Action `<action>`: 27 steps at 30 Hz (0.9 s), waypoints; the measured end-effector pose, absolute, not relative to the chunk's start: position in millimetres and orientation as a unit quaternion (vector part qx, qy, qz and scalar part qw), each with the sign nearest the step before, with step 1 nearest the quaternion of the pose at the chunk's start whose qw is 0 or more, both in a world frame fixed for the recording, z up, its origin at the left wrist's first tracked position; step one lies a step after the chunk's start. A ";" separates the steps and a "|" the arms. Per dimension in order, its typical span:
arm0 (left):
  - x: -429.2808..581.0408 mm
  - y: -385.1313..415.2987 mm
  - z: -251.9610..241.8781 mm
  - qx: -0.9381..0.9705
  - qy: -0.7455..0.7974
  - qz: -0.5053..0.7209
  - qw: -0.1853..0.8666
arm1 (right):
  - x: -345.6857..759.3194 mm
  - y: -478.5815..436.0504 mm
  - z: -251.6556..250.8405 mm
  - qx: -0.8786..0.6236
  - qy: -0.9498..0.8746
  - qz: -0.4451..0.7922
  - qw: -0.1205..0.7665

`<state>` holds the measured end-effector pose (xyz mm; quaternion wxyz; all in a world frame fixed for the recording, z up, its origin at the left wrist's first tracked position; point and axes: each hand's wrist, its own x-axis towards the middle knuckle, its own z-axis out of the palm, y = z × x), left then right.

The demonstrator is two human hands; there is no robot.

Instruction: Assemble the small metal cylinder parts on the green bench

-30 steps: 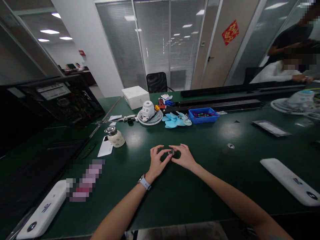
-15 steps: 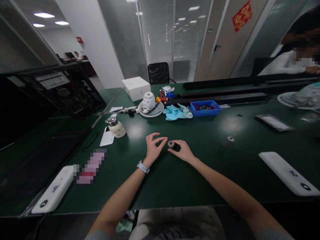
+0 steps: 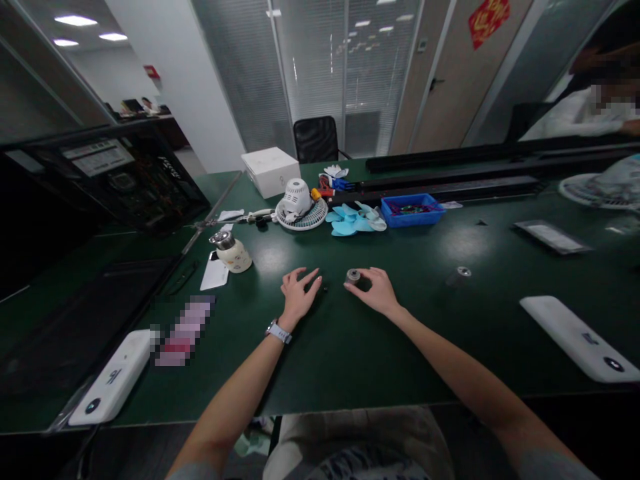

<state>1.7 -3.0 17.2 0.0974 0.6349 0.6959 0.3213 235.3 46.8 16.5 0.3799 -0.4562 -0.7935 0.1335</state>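
Observation:
Between the thumb and fingers of my right hand [image 3: 377, 290] is a small grey metal cylinder [image 3: 353, 275] with a dark hole in its top. My left hand [image 3: 299, 293], with a watch at the wrist, is just above the table, its fingers apart and holding nothing. A tiny dark piece [image 3: 325, 289] lies by its fingertips, too small to name. Farther right on the table stands a second, similar metal cylinder [image 3: 463, 273], away from both hands.
Behind my hands lie a white fan part [image 3: 296, 199] on its grille, blue fan blades [image 3: 350, 219] and a blue tray [image 3: 415, 217] of wires. A cream bottle [image 3: 234, 256] stands left. White devices [image 3: 113, 379] flank the table [image 3: 320, 360]. A person sits far right.
My right hand has carried the metal cylinder a little right and away from me. My left hand has drawn back left from it, and the tiny dark piece now shows between them.

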 end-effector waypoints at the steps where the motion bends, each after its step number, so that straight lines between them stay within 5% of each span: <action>1: 1.1 -2.3 16.4 0.620 0.702 0.337 0.099 | 248.7 53.5 25.5 -0.479 -0.777 0.105 0.393; 5: -0.7 1.5 10.4 0.590 0.708 0.375 0.099 | 329.4 85.6 60.4 -0.629 -0.676 0.017 0.384; 9: -0.5 4.2 6.0 0.588 0.704 0.387 0.099 | 399.2 103.1 72.8 -0.804 -0.545 -0.021 0.237; 18: 0.7 3.0 6.7 0.594 0.698 0.388 0.098 | 415.1 112.3 59.2 -0.861 -0.493 0.081 0.094; 23: -0.6 4.5 5.7 0.575 0.704 0.408 0.089 | 399.2 97.3 76.3 -0.788 -0.552 -0.038 0.269; 27: -2.5 6.5 4.6 0.552 0.702 0.442 0.083 | 324.9 64.5 83.9 -0.589 -0.684 -0.120 0.414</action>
